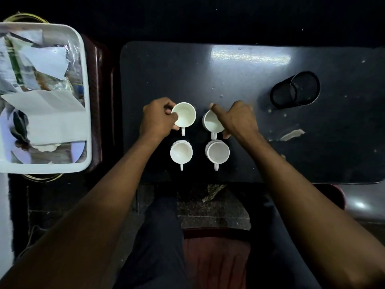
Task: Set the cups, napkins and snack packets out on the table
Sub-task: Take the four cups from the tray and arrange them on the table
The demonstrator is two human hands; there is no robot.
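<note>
Several white cups stand in a square on the dark table (239,80), handles toward me. My left hand (158,119) grips the rim of the far left cup (185,116). The rim of the far right cup (211,124) is held by my right hand (237,119). The near left cup (181,153) and near right cup (218,152) stand free. White napkins (54,117) and snack packets (20,67) lie in a white tray (87,101) at the left, off the table.
A black mesh pen holder (295,89) lies tipped on its side at the table's right. A torn patch (291,134) marks the surface near the right. The tray rests on a dark red stand (100,90). My legs are below the table's near edge.
</note>
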